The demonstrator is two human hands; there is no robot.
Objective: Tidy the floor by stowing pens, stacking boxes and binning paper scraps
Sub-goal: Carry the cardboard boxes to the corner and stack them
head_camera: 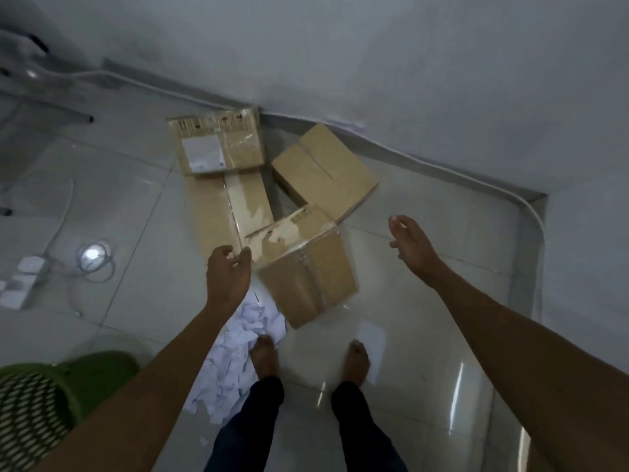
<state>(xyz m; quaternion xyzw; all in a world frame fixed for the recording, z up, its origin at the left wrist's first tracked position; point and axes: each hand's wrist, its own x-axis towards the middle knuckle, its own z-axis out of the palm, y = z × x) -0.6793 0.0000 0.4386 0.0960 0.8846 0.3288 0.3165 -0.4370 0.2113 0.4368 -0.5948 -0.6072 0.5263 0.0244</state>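
While the left grip (227, 277), loosely curled, and the right grip (413, 245), spread wide, hold nothing, the nearest cardboard box (306, 270) sits on the floor (429, 335) between them (taped, stiff, likely light), best taken by opposite side walls.

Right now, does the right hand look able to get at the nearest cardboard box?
Probably yes. The right hand hovers open and empty to the right of the nearest cardboard box, with only bare floor between them. The left hand is open at the box's opposite corner.
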